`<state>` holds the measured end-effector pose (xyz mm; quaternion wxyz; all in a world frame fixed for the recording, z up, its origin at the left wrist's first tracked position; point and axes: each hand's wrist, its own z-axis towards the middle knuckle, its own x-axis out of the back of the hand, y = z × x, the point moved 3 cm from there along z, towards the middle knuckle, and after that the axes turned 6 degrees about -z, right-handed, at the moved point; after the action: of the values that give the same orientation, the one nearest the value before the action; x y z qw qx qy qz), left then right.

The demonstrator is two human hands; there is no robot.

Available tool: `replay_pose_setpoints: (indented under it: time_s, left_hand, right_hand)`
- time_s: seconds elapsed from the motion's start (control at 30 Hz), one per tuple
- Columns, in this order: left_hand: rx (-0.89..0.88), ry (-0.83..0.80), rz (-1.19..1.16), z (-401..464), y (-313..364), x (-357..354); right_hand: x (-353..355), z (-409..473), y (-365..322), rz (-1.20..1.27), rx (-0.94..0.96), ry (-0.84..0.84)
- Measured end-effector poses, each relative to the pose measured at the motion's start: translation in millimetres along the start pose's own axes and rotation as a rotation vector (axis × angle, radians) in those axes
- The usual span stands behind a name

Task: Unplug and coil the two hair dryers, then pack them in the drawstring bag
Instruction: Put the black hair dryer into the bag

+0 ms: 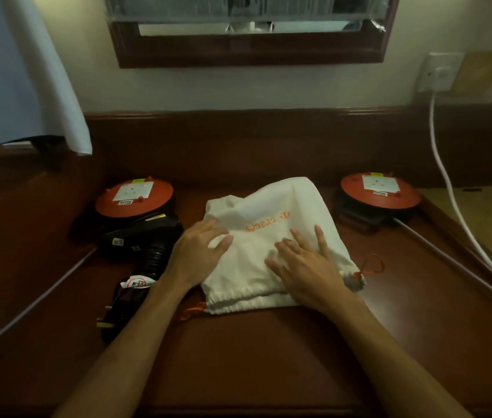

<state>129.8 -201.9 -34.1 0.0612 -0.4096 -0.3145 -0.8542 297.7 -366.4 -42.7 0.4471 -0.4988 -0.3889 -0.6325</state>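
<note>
both my hands lie flat on the drawstring bag (pixel 271 245), fingers spread wide and straight, holding nothing. my left hand (pixel 199 251) presses the bag's left edge, my right hand (pixel 305 267) rests nearer its gathered mouth, which faces me. the bag sits on the desk (pixel 238 357) under my palms, white with orange lettering and an orange cord (pixel 372 264) looping out just right of my right hand.

the bag bulges under my palms, and something dark shows at the mouth corner by my right wrist, so i'd judge one dryer may already be inside, though i cannot see it clearly. the black hair dryer (pixel 145 239) lies just left of my left hand, touching nothing of the bag as far as i can tell, with its cord and plug (pixel 112 315) bundled beside my left forearm. it looks coiled and unplugged.

so the step in hand seems to be the packing: settling the bag before the second dryer goes in. the next move calls for opening the puckered mouth near my wrists, lifting the black dryer with its bundle kept together, and sliding it in without the cord springing loose.

beyond my hands sit two red cable reels (pixel 134 196), one on each side, and a white cable (pixel 449 182) runs from a wall socket far right.
</note>
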Motion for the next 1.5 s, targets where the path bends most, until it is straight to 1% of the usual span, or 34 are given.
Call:
replay_pose_setpoints:
  time_s: [0.03,0.07,0.1,0.13,0.17,0.2,0.27,0.3,0.33,0.37,0.43,0.5,0.57,0.67,0.77,0.8,0.83,0.87,0.9,0.93,1.0,1.07,1.1,1.13,1.27,1.33,1.37,1.43,1.5]
  left_hand:
    - [-0.033,0.133,-0.008,-3,4,14]
    - [-0.021,0.251,0.015,-8,8,28]
    - [0.037,0.348,0.047,-13,9,42]
    - [0.13,0.418,0.077,-20,8,54]
    - [0.247,0.447,0.117,-27,3,64]
    - [0.377,0.42,0.181,-33,-3,72]
    - [0.638,0.229,0.306,-43,-17,83]
    - [0.737,0.125,0.31,-46,-23,85]
    - [0.799,0.053,0.262,-48,-28,86]
    - [0.82,0.02,0.195,-50,-32,86]
    - [0.813,-0.001,0.093,-54,-39,84]
    - [0.819,-0.009,0.04,-57,-39,82]
    - [0.791,0.052,0.002,-58,-33,80]
    - [0.697,0.12,-0.025,-60,-16,81]
    - [0.599,0.195,-0.138,-61,8,93]
    - [0.564,0.234,-0.213,-61,16,97]
    - [0.531,0.269,-0.339,-60,25,100]
    - [0.496,0.292,-0.493,-59,35,100]
    - [0.468,0.303,-0.646,-56,45,98]
    - [0.448,0.299,-0.791,-53,54,95]
    - [0.437,0.241,-1.035,-47,73,81]
    - [0.411,0.118,-1.17,-42,92,63]
    - [0.387,0.054,-1.189,-41,102,54]
    - [0.368,0.006,-1.178,-40,112,47]
    - [0.329,-0.13,-1.164,-35,130,29]
    - [0.29,-0.232,-1.162,-34,128,23]
    - [0.251,-0.273,-1.125,-34,126,19]
    - [0.189,-0.291,-0.941,-37,120,14]
    - [0.158,-0.305,-0.648,-40,109,5]
  right_hand:
    - [5,0,-2,0.042,-0.015,0.04]
    - [8,0,-3,0.085,-0.023,0.07]
    - [10,0,-3,0.122,-0.024,0.085]
    - [10,0,-3,0.149,-0.024,0.088]
    - [9,-1,-3,0.165,-0.027,0.087]
    - [8,-1,-2,0.173,-0.032,0.085]
    - [7,-2,-3,0.167,-0.03,0.095]
    - [7,-3,-4,0.159,-0.027,0.104]
    - [8,-3,-5,0.15,-0.024,0.11]
    - [9,-4,-7,0.14,-0.019,0.109]
    - [10,-4,-10,0.111,-0.002,0.113]
    - [10,-3,-8,0.092,0.01,0.117]
    - [11,-4,-7,0.085,0.022,0.147]
    - [12,-6,-8,0.05,0.062,0.253]
    - [18,-14,-7,0.118,0.038,0.399]
    - [22,-19,-9,0.172,0.027,0.442]
    - [28,-25,-13,0.254,0.012,0.477]
    - [35,-32,-18,0.371,-0.009,0.496]
    - [42,-38,-23,0.52,-0.03,0.48]
    - [50,-44,-30,0.684,-0.043,0.428]
    - [69,-52,-45,0.991,-0.036,0.269]
    - [86,-54,-53,1.235,-0.024,0.139]
    - [92,-54,-55,1.312,-0.022,0.095]
    - [95,-53,-56,1.345,-0.026,0.087]
    - [90,-55,-40,1.334,-0.105,0.225]
    - [84,-62,-25,1.376,-0.128,0.254]
    - [81,-67,-17,1.398,-0.131,0.264]
    - [81,-74,-3,1.414,-0.143,0.277]
    - [85,-81,11,1.383,-0.16,0.287]
